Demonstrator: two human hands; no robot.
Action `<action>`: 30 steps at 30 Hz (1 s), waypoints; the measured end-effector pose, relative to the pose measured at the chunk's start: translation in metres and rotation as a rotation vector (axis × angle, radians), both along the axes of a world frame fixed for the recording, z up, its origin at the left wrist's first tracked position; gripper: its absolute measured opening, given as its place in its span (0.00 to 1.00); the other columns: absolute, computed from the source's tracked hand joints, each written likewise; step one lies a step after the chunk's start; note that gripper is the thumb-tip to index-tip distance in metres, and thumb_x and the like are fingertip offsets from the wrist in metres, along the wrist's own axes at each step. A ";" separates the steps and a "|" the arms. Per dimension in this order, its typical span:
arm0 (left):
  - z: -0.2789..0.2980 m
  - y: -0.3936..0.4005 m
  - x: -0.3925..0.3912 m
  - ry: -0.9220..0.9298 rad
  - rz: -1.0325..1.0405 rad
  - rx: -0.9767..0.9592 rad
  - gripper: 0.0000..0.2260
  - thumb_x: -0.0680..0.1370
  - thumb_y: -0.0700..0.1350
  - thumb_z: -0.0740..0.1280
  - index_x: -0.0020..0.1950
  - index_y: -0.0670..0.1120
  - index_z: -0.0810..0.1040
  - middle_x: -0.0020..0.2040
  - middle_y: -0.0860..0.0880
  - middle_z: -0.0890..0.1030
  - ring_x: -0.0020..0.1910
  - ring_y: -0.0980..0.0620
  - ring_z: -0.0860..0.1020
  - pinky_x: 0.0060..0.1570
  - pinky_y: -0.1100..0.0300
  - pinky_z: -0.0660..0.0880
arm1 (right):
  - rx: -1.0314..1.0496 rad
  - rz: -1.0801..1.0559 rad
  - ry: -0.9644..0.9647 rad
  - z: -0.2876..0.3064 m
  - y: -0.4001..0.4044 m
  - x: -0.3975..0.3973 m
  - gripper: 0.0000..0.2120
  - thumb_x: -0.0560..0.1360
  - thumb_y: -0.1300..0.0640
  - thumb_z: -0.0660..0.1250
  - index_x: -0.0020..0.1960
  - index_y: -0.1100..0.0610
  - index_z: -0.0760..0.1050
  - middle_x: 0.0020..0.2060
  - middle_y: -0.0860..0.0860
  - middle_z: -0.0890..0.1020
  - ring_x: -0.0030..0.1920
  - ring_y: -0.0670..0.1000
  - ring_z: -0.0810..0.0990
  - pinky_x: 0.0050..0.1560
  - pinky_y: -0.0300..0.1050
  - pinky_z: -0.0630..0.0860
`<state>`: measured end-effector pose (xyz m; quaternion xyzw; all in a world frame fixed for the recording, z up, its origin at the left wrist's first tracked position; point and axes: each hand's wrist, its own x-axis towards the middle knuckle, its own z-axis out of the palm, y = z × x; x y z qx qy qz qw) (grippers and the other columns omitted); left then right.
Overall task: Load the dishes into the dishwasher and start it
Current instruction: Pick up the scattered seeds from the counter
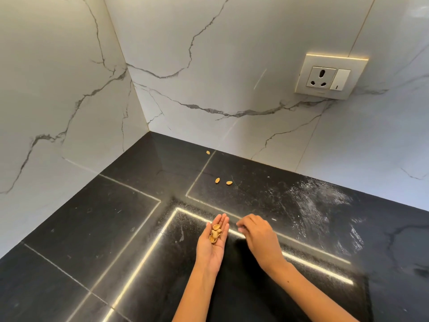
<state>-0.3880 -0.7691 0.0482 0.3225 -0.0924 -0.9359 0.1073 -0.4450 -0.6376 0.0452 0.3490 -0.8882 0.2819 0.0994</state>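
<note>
Black worktop point(92, 228): left hand point(212, 242) is lying flat, cupping shells point(215, 233), right hand point(257, 235) is hovering loosely curled, holding nothing; collecting three strays point(222, 181) near back edge advisable; dishes, dishwasher unseen.

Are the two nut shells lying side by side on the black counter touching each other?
Apart. The head view shows the left shell and the right shell with a plain strip of dark counter between them.
</note>
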 end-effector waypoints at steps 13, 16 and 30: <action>-0.002 -0.004 0.007 -0.002 -0.051 -0.009 0.16 0.83 0.43 0.53 0.59 0.31 0.74 0.54 0.35 0.81 0.48 0.43 0.83 0.48 0.51 0.80 | 0.163 -0.038 -0.042 -0.022 0.023 0.003 0.10 0.61 0.64 0.78 0.39 0.55 0.81 0.36 0.48 0.78 0.34 0.49 0.77 0.29 0.38 0.71; 0.000 -0.001 0.007 0.004 -0.067 -0.016 0.16 0.83 0.43 0.54 0.59 0.32 0.74 0.55 0.35 0.80 0.49 0.43 0.83 0.49 0.51 0.79 | 0.125 -0.044 -0.059 -0.021 0.031 -0.003 0.09 0.64 0.65 0.76 0.40 0.56 0.81 0.38 0.48 0.79 0.36 0.50 0.79 0.30 0.40 0.73; 0.000 0.028 0.015 -0.021 -0.189 -0.070 0.16 0.83 0.43 0.54 0.58 0.32 0.75 0.55 0.36 0.81 0.55 0.43 0.79 0.50 0.53 0.79 | 0.153 -0.039 -0.081 -0.030 0.090 0.033 0.10 0.71 0.46 0.69 0.46 0.50 0.81 0.41 0.45 0.78 0.39 0.47 0.78 0.36 0.36 0.71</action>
